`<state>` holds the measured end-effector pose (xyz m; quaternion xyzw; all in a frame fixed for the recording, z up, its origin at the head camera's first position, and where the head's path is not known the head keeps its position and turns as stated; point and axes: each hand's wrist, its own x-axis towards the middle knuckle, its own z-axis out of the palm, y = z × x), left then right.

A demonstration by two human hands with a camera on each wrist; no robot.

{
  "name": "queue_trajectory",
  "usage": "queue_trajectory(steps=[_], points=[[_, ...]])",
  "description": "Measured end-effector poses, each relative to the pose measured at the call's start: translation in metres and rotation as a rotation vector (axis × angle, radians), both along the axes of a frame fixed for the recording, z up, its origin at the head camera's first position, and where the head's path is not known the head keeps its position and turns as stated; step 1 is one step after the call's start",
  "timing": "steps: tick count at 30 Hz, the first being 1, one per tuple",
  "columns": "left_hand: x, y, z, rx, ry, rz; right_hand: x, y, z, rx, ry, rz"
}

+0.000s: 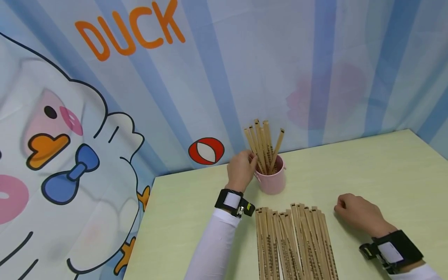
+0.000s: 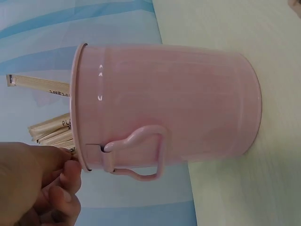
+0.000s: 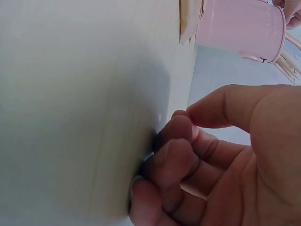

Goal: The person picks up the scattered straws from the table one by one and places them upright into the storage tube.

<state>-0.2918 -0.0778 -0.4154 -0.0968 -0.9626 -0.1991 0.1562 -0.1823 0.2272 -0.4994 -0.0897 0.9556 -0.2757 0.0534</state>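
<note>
Several paper-wrapped chopsticks (image 1: 267,146) stand tilted in a small pink metal bucket (image 1: 272,183). At the bucket's left rim my left hand (image 1: 240,168) pinches one wrapped pair between thumb and fingers. The left wrist view shows those fingertips right at the rim, above the bucket's handle (image 2: 157,155); the lower part of the pair is hidden inside. My right hand (image 1: 358,212) rests on the table to the right, its fingers loosely curled and nothing in them. Between my forearms lies a broad row of more wrapped chopsticks (image 1: 295,245), side by side.
The pale yellow-green table (image 1: 378,167) ends at the back against a blue striped cloth (image 1: 266,66) with a printed duck (image 1: 105,217). Close behind the bucket is the table's back edge.
</note>
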Motion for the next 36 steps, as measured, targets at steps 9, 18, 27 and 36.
queue_trajectory(steps=[9, 18, 27, 36], points=[[0.008, -0.008, 0.004, 0.097, 0.023, -0.003, -0.001, 0.001, 0.000, 0.006, 0.006, 0.002], [0.044, -0.029, 0.000, 0.228, 0.070, -0.010, -0.002, 0.003, -0.001, 0.009, 0.018, -0.001], [0.098, -0.075, -0.009, 0.243, 0.122, 0.041, -0.002, -0.002, -0.002, -0.007, 0.024, -0.002], [0.123, -0.088, -0.045, 0.168, -0.071, 0.028, 0.000, -0.001, 0.000, -0.003, 0.006, -0.002]])
